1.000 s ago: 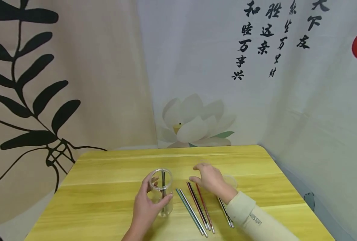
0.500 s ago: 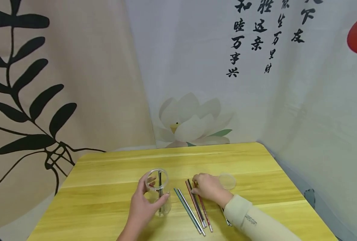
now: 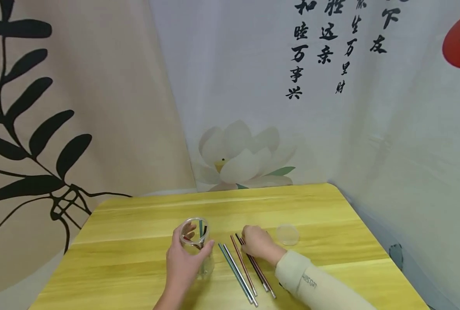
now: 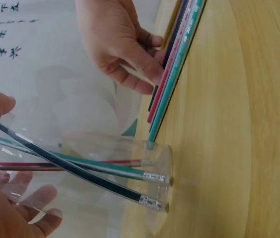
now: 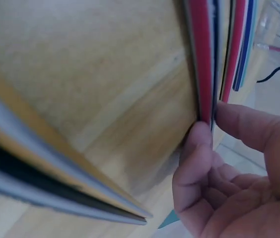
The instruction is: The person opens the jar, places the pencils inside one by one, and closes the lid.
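My left hand point(image 3: 183, 265) grips a clear jar point(image 3: 208, 265), thumb on one side and fingers round the other. Inside it, the left wrist view shows a dark pencil point(image 4: 75, 168), a teal pencil point(image 4: 117, 170) and a red pencil point(image 4: 125, 162), their metal ends at the jar's base. Just right of the jar, my right hand point(image 3: 259, 243) is down at the far ends of pencils lying on the table. Its thumb and forefinger pinch a red pencil point(image 5: 203, 59) and a dark one beside it in the right wrist view.
Between the jar and my right hand lie a teal pencil point(image 3: 230, 267) and a reddish pencil point(image 3: 243, 267) on the wooden table point(image 3: 129, 258). A clear round lid point(image 3: 288, 234) lies beyond the right hand. More pencils point(image 5: 70, 168) lie to the left in the right wrist view.
My right hand has come down from over the table onto the pencils, shifted left and closed its fingertips. The pencils inside the jar have spread apart; the left hand keeps its grip.
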A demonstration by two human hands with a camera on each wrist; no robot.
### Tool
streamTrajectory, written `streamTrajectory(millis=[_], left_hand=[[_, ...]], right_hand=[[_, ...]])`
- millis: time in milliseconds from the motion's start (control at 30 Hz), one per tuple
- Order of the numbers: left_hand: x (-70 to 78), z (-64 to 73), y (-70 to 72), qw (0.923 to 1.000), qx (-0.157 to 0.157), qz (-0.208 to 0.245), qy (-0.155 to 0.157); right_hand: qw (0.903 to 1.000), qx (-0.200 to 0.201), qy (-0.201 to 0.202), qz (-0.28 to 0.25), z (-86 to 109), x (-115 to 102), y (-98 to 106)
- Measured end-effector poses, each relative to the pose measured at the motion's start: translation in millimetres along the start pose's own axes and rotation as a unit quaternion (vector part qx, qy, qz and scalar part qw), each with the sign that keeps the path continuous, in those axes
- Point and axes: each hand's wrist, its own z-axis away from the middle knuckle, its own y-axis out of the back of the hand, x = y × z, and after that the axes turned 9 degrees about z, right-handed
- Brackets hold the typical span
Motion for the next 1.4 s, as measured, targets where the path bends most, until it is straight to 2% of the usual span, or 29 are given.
streamTrajectory(millis=[167, 400, 500, 600, 733, 800, 867, 933, 967, 1000, 1033, 1067, 1100, 1133, 1200, 1233, 1267, 1300, 1333, 1400], left_hand=[[-4.6, -1.1, 6.3, 0.9999, -0.009, -0.005, -0.006], [-6.5, -3.0, 6.8, 0.9996, -0.014, -0.020, -0.012], [-5.4, -4.9, 5.7, 0.9996, -0.013, -0.020, -0.015], [-5.7, -5.7, 4.9, 0.9996, -0.015, -0.020, -0.016], [-7.2, -5.6, 4.7, 0.9996, -0.013, -0.018, -0.015], [-7.8, -5.2, 5.0, 0.9997, -0.012, -0.017, -0.014], [-8.2, -4.8, 5.4, 0.9997, -0.012, -0.015, -0.014], [-8.5, -5.0, 5.9, 0.9997, -0.013, -0.016, -0.016], [-8.8, -5.3, 6.3, 0.9996, -0.015, -0.017, -0.017], [-9.1, -5.7, 6.5, 0.9995, -0.017, -0.018, -0.018], [-9.2, -5.9, 6.9, 0.9995, -0.018, -0.019, -0.019], [-9.1, -6.2, 7.0, 0.9994, -0.019, -0.020, -0.020], [-9.2, -6.4, 7.3, 0.9994, -0.019, -0.021, -0.020], [-9.2, -6.4, 7.5, 0.9994, -0.019, -0.023, -0.019], [-9.0, -6.0, 8.0, 0.9995, -0.015, -0.025, -0.015], [-8.7, -5.6, 8.2, 0.9995, -0.012, -0.026, -0.014], [-8.4, -5.4, 8.3, 0.9995, -0.011, -0.025, -0.013], [-8.2, -5.1, 8.2, 0.9995, -0.010, -0.025, -0.014], [-8.0, -4.9, 7.9, 0.9995, -0.011, -0.025, -0.016], [-7.7, -4.1, 6.8, 0.9994, -0.013, -0.023, -0.020]], right_hand=[[0.9993, -0.022, -0.010, -0.030, -2.7, -2, 2], [0.9974, -0.045, -0.029, -0.048, -2.1, -6, 3], [0.9968, -0.049, -0.026, -0.058, -1.9, -5, 8], [0.9945, -0.045, -0.028, -0.090, -0.5, 0, 14], [0.9888, -0.024, -0.029, -0.145, 2.9, 7, 30], [0.9849, -0.008, -0.021, -0.172, 7.3, 6, 44], [0.9809, 0.024, -0.001, -0.193, 14.7, 1, 65], [0.9730, 0.082, 0.034, -0.213, 25.3, -10, 89], [0.9652, 0.125, 0.058, -0.222, 31.3, -17, 102], [0.9536, 0.176, 0.085, -0.229, 37.5, -25, 114], [0.9348, 0.232, 0.115, -0.243, 43.5, -32, 126], [0.9099, 0.290, 0.145, -0.259, 49.2, -40, 136], [0.8786, 0.344, 0.178, -0.280, 54.2, -48, 145], [0.8432, 0.393, 0.211, -0.300, 58.0, -55, 152], [0.7781, 0.459, 0.268, -0.335, 62.4, -70, 162], [0.7533, 0.476, 0.294, -0.347, 61.9, -77, 164], [0.7381, 0.483, 0.312, -0.353, 60.2, -83, 164], [0.7319, 0.483, 0.325, -0.354, 57.3, -88, 162], [0.7338, 0.478, 0.333, -0.350, 53.3, -92, 158], [0.7547, 0.457, 0.333, -0.333, 44.4, -97, 147]])
